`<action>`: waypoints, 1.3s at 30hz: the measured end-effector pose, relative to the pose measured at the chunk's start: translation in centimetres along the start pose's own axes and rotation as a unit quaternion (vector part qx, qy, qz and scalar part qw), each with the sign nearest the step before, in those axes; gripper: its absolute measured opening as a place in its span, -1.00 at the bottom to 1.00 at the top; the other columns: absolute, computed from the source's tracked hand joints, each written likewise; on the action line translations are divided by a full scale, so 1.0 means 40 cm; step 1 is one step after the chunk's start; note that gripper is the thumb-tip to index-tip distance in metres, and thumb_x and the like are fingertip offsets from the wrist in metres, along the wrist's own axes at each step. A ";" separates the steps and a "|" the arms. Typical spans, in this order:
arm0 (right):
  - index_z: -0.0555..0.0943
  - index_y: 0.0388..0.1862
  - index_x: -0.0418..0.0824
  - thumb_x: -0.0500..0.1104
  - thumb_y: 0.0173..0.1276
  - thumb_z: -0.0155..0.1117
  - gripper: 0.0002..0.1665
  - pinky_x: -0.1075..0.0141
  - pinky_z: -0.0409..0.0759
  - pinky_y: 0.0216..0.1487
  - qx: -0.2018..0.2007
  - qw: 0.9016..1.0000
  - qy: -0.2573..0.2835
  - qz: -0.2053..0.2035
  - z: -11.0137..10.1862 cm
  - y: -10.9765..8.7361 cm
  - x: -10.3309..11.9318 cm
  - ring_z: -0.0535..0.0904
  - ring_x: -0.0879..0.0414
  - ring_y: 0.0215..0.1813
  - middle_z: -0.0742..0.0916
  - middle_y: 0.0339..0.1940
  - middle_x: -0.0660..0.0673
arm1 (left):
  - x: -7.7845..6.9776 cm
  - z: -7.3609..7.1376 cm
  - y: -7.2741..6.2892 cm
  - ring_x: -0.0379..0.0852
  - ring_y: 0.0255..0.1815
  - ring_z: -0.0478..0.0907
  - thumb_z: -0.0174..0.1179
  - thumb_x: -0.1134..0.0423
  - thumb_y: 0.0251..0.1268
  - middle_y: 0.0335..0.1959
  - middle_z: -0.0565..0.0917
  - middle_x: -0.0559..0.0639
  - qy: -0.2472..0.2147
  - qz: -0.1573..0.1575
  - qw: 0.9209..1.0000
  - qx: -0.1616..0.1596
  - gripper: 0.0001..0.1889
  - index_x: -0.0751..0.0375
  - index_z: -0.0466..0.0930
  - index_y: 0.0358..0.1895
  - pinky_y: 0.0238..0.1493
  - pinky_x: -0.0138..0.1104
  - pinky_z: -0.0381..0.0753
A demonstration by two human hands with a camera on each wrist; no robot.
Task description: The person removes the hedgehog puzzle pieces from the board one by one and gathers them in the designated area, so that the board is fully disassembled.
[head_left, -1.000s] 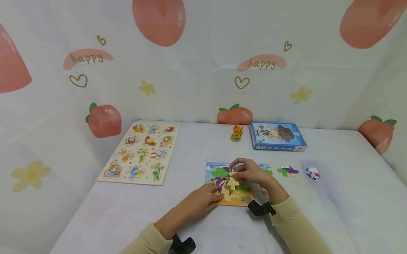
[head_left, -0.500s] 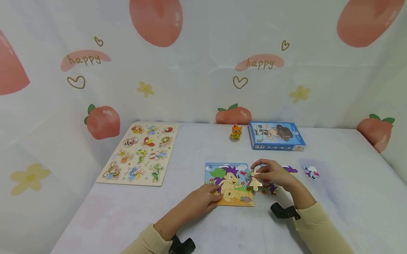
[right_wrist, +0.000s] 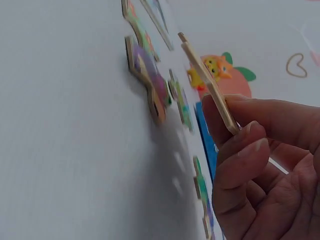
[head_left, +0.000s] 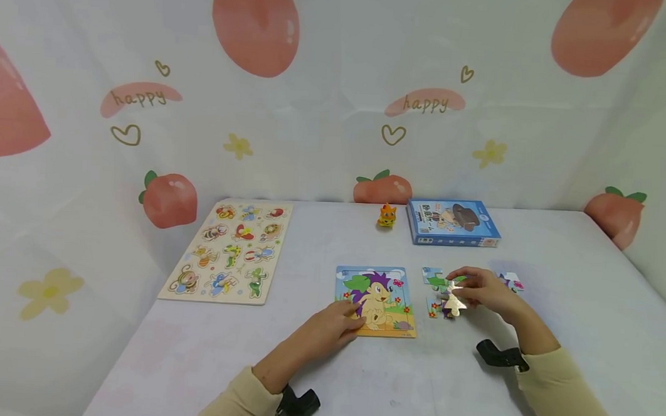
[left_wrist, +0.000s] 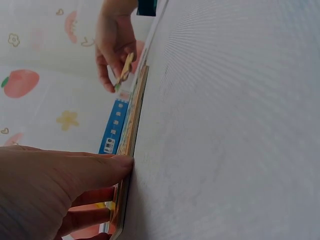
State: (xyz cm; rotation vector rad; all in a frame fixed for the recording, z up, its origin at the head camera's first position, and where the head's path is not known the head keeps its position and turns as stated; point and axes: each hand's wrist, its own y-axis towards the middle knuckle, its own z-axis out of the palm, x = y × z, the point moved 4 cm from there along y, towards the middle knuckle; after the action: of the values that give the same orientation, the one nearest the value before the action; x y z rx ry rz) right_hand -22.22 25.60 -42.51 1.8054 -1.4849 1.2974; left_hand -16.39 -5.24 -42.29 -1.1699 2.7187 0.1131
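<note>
My left hand [head_left: 332, 324] rests on the left side of a hedgehog jigsaw board [head_left: 407, 333], thumb and fingers spread on it. In the left wrist view, the thumb lies straight along the board's edge [left_wrist: 141, 100]. To the board's right, my right hand [head_left: 483, 292] pinches a puzzle piece [head_left: 454, 303] between thumb and fingers. In the right wrist view, the pinched piece [right_wrist: 214, 90] is raised and tilted, showing its bare wooden edge. Below it lie loose puzzle pieces, including a purple one [right_wrist: 145, 75] and a green one [right_wrist: 181, 102].
A pale wooden insect puzzle board [head_left: 231, 292] lies at the left. At the back stand an orange-yellow toy figure [head_left: 386, 216] and a blue game box [head_left: 456, 224]. Another loose piece [head_left: 514, 281] lies beyond my right hand, near the printed backdrop [head_left: 314, 131].
My right hand has moved right with the pinched puzzle piece, from over the hedgehog board to above the loose pieces. My left hand stays on the board.
</note>
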 end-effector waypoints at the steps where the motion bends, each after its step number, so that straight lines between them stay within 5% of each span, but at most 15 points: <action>1: 0.39 0.15 -0.42 -0.17 0.32 0.19 -0.50 0.33 0.46 -0.48 -0.002 1.000 -0.001 0.003 -0.004 -0.006 -0.003 0.41 0.17 -0.52 0.57 -0.49 -0.06 | -0.001 0.000 0.000 -0.03 0.27 0.40 0.11 0.14 0.33 0.22 0.50 0.07 0.000 0.001 1.000 -0.001 -0.65 0.06 0.54 0.16 0.29 -0.25 0.40; 9: 0.37 0.21 -0.41 -0.16 0.32 0.19 -0.45 0.39 0.47 -0.44 -0.017 0.999 -0.002 0.033 -0.031 -0.043 -0.040 0.42 0.22 -0.48 0.58 -0.35 -0.04 | -0.004 -0.001 -0.002 -0.04 0.23 0.42 0.12 0.14 0.32 0.18 0.52 0.08 0.003 0.008 1.000 -0.009 -0.65 0.07 0.56 0.14 0.26 -0.26 0.43; 23: 0.36 0.20 -0.46 -0.10 0.33 0.19 -0.40 0.40 0.49 -0.45 -0.029 0.998 -0.018 0.051 -0.058 -0.068 -0.088 0.43 0.18 -0.49 0.61 -0.40 -0.06 | -0.001 0.002 0.000 -0.04 0.26 0.40 0.10 0.12 0.33 0.21 0.50 0.08 -0.006 -0.006 1.000 0.001 -0.64 0.05 0.53 0.17 0.28 -0.26 0.41; 39: 0.48 0.09 -0.50 -0.13 0.28 0.25 -0.47 0.41 0.51 -0.45 -0.058 0.996 -0.053 0.043 -0.058 -0.073 -0.077 0.45 0.21 -0.46 0.59 -0.43 -0.05 | 0.001 -0.002 0.002 -0.04 0.28 0.39 0.11 0.13 0.33 0.22 0.50 0.08 -0.012 -0.005 1.000 0.000 -0.64 0.05 0.53 0.16 0.30 -0.26 0.39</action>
State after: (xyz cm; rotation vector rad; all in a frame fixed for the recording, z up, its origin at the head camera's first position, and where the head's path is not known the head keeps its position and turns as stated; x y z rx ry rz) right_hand -20.29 29.91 -43.56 1.7759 -1.6756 1.1448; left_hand -16.47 -5.23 -42.23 -1.1758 2.6917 0.1243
